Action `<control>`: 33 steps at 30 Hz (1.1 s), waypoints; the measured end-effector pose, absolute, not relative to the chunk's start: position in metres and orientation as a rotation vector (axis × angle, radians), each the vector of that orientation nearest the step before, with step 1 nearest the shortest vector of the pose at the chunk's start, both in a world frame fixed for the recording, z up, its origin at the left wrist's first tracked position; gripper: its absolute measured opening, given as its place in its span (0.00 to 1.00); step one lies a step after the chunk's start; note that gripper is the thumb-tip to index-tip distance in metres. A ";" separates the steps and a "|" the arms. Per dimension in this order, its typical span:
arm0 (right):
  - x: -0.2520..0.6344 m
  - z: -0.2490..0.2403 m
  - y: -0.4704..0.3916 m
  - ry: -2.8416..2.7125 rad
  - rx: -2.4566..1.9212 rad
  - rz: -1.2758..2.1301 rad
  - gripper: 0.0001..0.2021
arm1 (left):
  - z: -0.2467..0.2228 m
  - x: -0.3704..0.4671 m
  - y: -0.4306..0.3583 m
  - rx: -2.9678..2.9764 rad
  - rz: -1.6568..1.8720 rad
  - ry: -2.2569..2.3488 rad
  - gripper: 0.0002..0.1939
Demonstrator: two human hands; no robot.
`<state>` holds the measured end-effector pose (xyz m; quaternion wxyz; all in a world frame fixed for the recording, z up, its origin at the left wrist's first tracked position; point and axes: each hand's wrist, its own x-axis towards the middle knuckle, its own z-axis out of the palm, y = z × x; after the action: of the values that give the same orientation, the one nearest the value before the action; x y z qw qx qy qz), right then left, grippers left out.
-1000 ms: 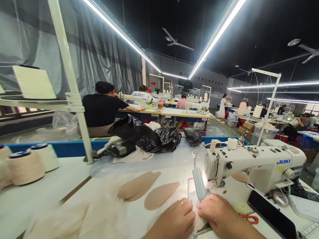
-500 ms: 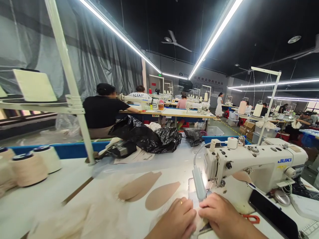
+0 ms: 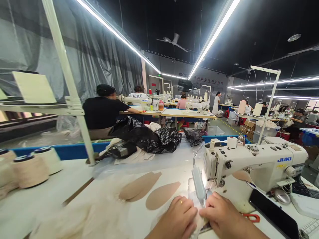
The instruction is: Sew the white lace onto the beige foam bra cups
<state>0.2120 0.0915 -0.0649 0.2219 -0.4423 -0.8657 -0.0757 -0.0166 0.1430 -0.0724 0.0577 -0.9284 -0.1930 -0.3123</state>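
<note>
My left hand (image 3: 180, 214), with a ring on one finger, lies on the table just in front of the sewing machine's needle area. Its fingers are bent and pressed together on pale thin fabric (image 3: 198, 221). Close beside it, my right hand (image 3: 219, 210) pinches the same fabric, thumb and forefinger together. Most of the fabric is hidden under the hands. Above the fingertips hangs a small grey lamp (image 3: 198, 182) on a bent neck. The white sewing machine (image 3: 251, 162) stands behind and to the right. Left of my hands lie beige teardrop-shaped pieces (image 3: 161, 196).
A black phone (image 3: 272, 212) and orange-handled scissors (image 3: 251, 217) lie right of my right hand. Thread cones (image 3: 30, 171) stand at the left. Black plastic bags (image 3: 147, 136) cover the table's far edge. Pale fabric (image 3: 72, 220) spreads at front left. A co-worker (image 3: 103, 111) sits beyond.
Both hands stay in almost the same place on the fabric. My right fingers have shifted slightly. In the background, a person in white has moved a little to the left.
</note>
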 end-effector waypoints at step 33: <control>0.229 -0.031 0.068 -2.456 -1.049 0.230 0.16 | -0.055 -0.017 0.132 -3.050 -1.029 -0.800 0.09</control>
<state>0.2290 0.0679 -0.0310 0.2284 -0.3810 -0.8920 0.0837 -0.0172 0.1321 -0.0548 -0.0875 -0.9160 -0.2404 -0.3091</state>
